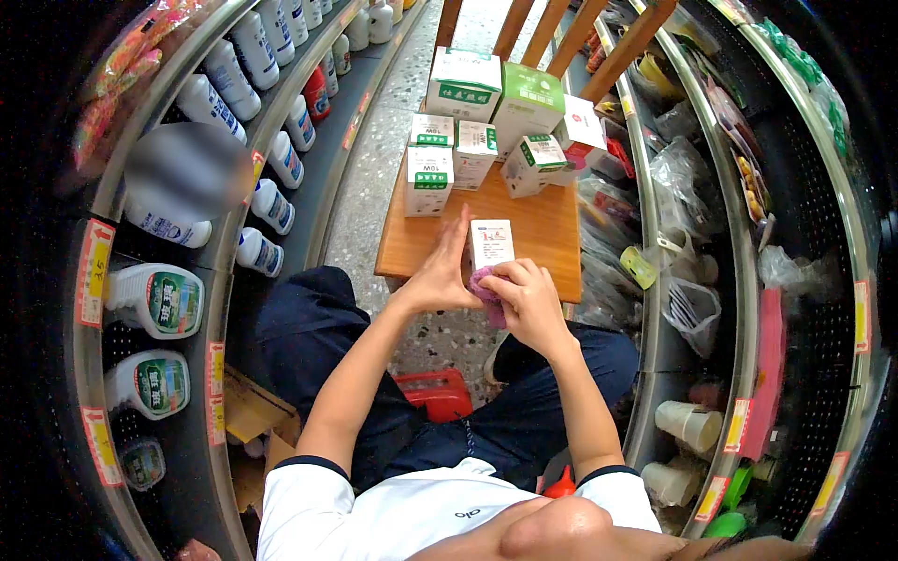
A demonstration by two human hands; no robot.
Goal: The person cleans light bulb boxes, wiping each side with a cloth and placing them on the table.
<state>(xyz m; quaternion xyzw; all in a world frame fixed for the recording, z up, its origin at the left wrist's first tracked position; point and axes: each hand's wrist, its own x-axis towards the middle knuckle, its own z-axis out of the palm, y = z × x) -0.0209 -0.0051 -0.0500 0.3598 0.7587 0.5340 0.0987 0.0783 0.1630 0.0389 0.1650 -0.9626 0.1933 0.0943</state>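
A white box (pixel 491 244) with small print stands near the front of a wooden chair seat (pixel 547 220). My left hand (pixel 437 270) is at its left side, fingers stretched out and thumb spread apart. In my right hand (pixel 533 297) is a bunched purple cloth (pixel 488 290), pinched at the box's lower front corner. Behind the box are several white and green cartons, among them a carton marked 10W (pixel 429 179), a tilted carton (pixel 536 166), a tall white carton (pixel 465 82) and a light green carton (pixel 527 105).
Shelves with white bottles (pixel 231 80) and green-labelled jugs (pixel 164 300) run along the left. Bagged goods (pixel 687 173) and cups (pixel 689 425) fill the right shelves. The chair's wooden back slats (pixel 599 65) rise at the far end. Between my legs is a red stool (pixel 436 394).
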